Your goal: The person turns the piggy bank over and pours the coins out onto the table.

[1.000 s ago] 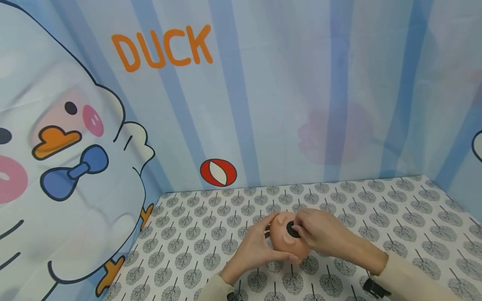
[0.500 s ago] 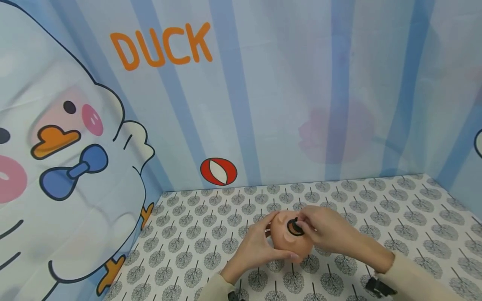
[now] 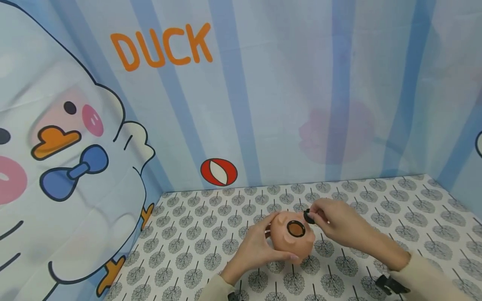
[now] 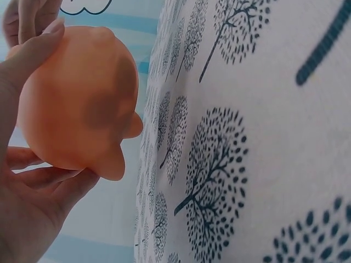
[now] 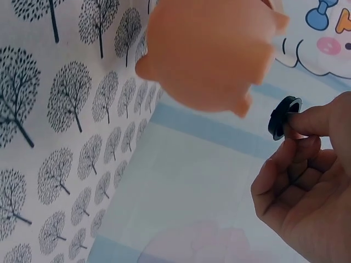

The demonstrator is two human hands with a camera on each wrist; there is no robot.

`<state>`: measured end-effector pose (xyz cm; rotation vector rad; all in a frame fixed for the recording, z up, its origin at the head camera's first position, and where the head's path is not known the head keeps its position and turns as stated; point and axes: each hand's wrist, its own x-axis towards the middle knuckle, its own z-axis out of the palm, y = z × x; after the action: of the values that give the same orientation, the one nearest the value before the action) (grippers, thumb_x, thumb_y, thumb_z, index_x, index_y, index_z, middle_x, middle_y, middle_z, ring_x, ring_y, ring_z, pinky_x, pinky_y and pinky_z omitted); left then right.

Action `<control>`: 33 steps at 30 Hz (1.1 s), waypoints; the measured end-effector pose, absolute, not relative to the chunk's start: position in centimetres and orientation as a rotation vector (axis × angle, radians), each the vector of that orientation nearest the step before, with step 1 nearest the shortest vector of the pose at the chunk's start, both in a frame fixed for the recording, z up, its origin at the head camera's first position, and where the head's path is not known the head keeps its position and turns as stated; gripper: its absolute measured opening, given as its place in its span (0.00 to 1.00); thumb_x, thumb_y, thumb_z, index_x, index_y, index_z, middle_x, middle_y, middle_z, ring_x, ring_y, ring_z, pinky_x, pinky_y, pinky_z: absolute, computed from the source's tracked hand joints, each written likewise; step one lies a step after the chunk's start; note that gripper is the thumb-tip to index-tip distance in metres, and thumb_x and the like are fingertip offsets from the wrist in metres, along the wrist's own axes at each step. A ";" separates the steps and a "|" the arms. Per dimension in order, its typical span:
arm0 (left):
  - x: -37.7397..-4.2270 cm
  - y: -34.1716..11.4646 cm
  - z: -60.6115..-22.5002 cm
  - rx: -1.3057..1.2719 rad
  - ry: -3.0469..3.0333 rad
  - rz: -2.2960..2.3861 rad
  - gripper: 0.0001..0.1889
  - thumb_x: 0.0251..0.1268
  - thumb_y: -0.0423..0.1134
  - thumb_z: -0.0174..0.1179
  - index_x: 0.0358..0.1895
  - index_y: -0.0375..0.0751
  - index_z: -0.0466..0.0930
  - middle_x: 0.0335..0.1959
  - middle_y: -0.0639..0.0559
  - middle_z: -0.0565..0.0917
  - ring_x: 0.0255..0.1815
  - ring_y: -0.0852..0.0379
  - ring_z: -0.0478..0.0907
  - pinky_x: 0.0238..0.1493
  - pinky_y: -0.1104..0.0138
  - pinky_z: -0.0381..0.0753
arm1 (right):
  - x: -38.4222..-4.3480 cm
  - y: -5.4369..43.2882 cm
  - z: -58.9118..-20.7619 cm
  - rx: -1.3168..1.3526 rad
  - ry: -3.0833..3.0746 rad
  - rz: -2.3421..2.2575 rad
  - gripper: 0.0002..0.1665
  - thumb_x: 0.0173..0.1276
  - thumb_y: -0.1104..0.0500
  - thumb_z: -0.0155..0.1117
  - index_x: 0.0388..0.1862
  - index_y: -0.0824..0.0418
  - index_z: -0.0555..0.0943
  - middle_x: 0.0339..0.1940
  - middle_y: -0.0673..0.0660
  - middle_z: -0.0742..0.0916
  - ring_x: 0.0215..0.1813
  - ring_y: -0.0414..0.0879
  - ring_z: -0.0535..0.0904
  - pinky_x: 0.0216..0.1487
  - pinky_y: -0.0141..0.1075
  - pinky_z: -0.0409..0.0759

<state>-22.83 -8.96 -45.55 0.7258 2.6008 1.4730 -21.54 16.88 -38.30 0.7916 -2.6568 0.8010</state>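
Observation:
A round, peach-coloured piggy bank (image 3: 299,249) with stubby feet is tipped so that its black-rimmed round hole (image 3: 296,228) faces up. My left hand (image 3: 253,246) grips its left side, thumb on the near side and fingers around the far side. In the left wrist view the body (image 4: 77,104) is held off the patterned cloth. My right hand (image 3: 340,221) pinches a small black round plug (image 3: 308,216) between thumb and fingers, just right of the hole and apart from it. The right wrist view shows the plug (image 5: 281,118) edge-on, beside the bank (image 5: 214,49).
A white cloth (image 3: 196,251) printed with grey trees covers the table. Behind it hangs a blue striped curtain (image 3: 278,104) with the word DUCK. A large printed duck (image 3: 94,217) fills the left side.
My right hand has pulled the black plug out of the hole and moved it up and to the right, exposing the opening. The left hand keeps its grip on the piggy bank.

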 end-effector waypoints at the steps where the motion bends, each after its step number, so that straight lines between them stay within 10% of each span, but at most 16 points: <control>1: -22.8 -9.0 -45.6 0.718 2.597 1.475 0.59 0.42 0.65 0.84 0.81 0.65 0.61 0.73 0.65 0.77 0.68 0.60 0.80 0.69 0.64 0.83 | -21.6 17.1 -38.3 0.780 -2.656 0.793 0.04 0.76 0.63 0.66 0.38 0.58 0.84 0.24 0.43 0.79 0.23 0.31 0.64 0.23 0.27 0.67; 33: -22.8 -9.4 -45.6 0.665 2.605 1.466 0.61 0.42 0.64 0.84 0.82 0.61 0.61 0.75 0.61 0.76 0.69 0.56 0.81 0.65 0.66 0.84 | -26.3 28.7 -41.7 0.516 -2.841 0.686 0.11 0.78 0.62 0.63 0.44 0.72 0.84 0.29 0.52 0.86 0.27 0.36 0.74 0.27 0.30 0.77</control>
<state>-22.78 -9.35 -45.57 0.6650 2.6051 1.4657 -26.26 28.68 -41.70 0.5155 -2.8414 0.6864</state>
